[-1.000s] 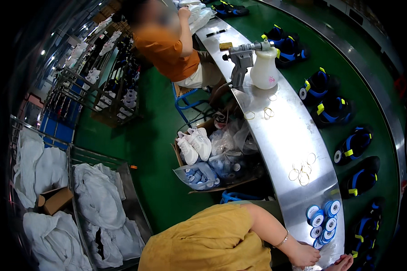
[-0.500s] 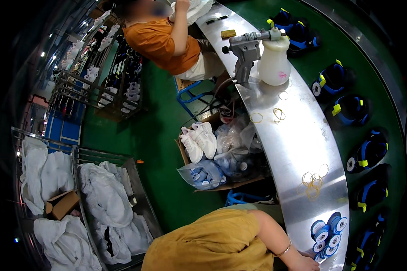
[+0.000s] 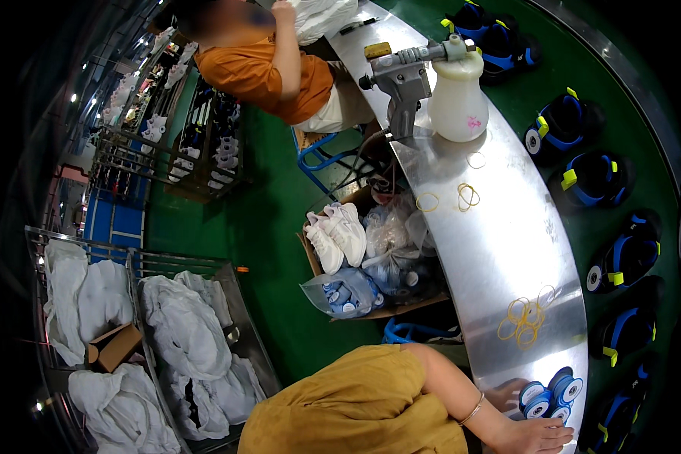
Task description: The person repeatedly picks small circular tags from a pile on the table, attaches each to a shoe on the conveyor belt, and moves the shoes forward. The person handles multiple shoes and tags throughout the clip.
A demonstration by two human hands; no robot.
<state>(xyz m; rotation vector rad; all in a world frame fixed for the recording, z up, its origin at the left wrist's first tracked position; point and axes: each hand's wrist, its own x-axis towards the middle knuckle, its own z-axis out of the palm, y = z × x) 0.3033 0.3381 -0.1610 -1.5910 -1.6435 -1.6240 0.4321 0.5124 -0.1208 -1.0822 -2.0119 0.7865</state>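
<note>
At the lower right my left hand (image 3: 539,436) reaches across the metal bench (image 3: 511,242), from a mustard sleeve (image 3: 340,405) and a wrist with a thin bracelet. Its fingers are bent and pressed together against the near side of a cluster of blue wheel-like spools (image 3: 536,407) with white round faces. Whatever lies under the fingers is hidden. Loose yellow rubber bands (image 3: 523,321) lie farther up the bench. My right hand is out of view.
A spray gun with a white cup (image 3: 458,102) stands on the bench. Blue-and-black shoes (image 3: 624,261) line the green surface at right. A box of white shoes and bags (image 3: 340,238) sits left of the bench. A person in orange (image 3: 265,76) sits beyond; carts with white bundles (image 3: 181,325) stand at left.
My left hand has moved right, onto the near spools. Fewer spools show now, the nearer ones being behind the hand or gone. The whole view has shifted slightly.
</note>
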